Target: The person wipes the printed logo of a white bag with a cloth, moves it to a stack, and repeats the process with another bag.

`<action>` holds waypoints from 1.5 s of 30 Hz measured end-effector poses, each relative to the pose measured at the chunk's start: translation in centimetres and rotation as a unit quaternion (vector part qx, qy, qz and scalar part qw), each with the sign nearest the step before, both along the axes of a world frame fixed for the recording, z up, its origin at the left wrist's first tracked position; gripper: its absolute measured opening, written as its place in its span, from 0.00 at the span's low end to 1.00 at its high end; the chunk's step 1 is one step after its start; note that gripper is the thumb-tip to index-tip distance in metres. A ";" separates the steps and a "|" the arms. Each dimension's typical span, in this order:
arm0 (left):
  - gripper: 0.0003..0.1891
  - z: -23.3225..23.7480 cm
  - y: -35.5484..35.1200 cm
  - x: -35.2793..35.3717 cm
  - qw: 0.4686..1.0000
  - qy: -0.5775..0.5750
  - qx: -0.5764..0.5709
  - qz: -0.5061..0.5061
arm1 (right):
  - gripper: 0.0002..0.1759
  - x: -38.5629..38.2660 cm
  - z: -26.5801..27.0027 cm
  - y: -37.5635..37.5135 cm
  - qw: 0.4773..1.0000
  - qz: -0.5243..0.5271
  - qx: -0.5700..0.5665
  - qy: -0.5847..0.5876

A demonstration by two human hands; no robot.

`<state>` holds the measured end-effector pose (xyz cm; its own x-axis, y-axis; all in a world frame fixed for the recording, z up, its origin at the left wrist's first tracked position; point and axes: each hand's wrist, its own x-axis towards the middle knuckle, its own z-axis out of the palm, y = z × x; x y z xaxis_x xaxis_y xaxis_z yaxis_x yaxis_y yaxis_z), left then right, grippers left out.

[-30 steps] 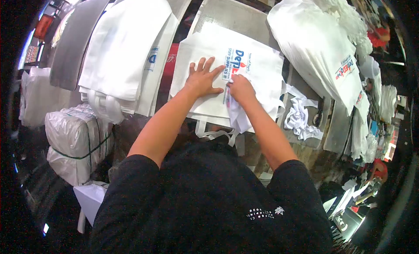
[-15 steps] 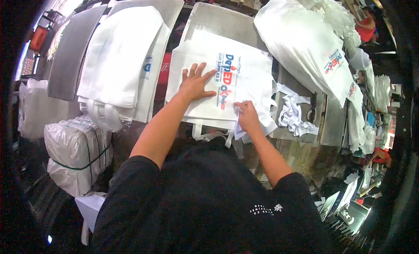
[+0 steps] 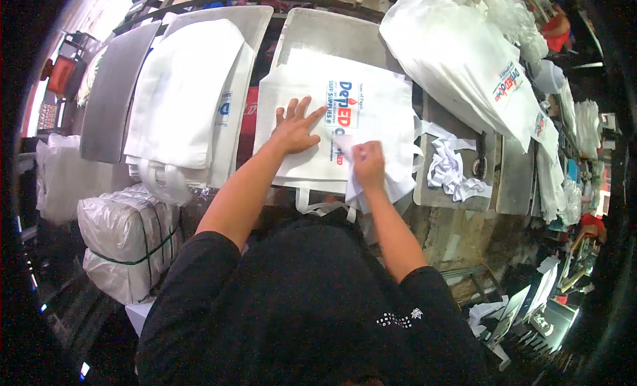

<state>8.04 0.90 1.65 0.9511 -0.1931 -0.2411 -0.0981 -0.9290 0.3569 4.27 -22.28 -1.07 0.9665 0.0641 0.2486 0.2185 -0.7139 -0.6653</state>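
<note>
A white printed bag (image 3: pixel 385 101) lies on a grey board (image 3: pixel 332 34), its handles hanging toward me. My left hand (image 3: pixel 295 127) rests on the bag with its fingers spread, left of the blue and red print. My right hand (image 3: pixel 369 162) is closed on a white cloth (image 3: pixel 357 193), which touches the bag and covers part of the lower print. The hand hides some of the cloth. White strips (image 3: pixel 448 164) lie crumpled on a board to the right of the bag.
Stacked white bags lie on the left (image 3: pixel 179 94) and the right (image 3: pixel 458 61). A plastic-wrapped bundle (image 3: pixel 123 243) tied with green cord sits at the lower left. A person in red (image 3: pixel 556 31) is at the far upper right.
My right hand has moved up and slightly left with the cloth, which now covers part of the print. My left hand stays nearly in place. The whole view has shifted slightly.
</note>
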 end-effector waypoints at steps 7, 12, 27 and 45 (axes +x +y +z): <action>0.47 0.9 -0.2 0.2 1.000 0.011 0.027 -0.010 | 0.13 3.4 2.0 -1.5 0.985 0.043 -0.044 0.163; 0.48 0.1 0.0 0.3 1.000 -0.007 0.017 -0.009 | 0.13 4.1 2.3 -1.6 0.983 0.046 -0.056 0.167; 0.47 0.9 0.0 0.3 0.999 0.014 0.026 -0.012 | 0.14 4.0 1.9 -1.7 0.978 0.014 -0.093 0.184; 0.48 0.6 0.1 0.1 1.000 0.000 0.006 -0.008 | 0.14 1.0 2.1 -1.0 0.995 0.016 -0.009 0.094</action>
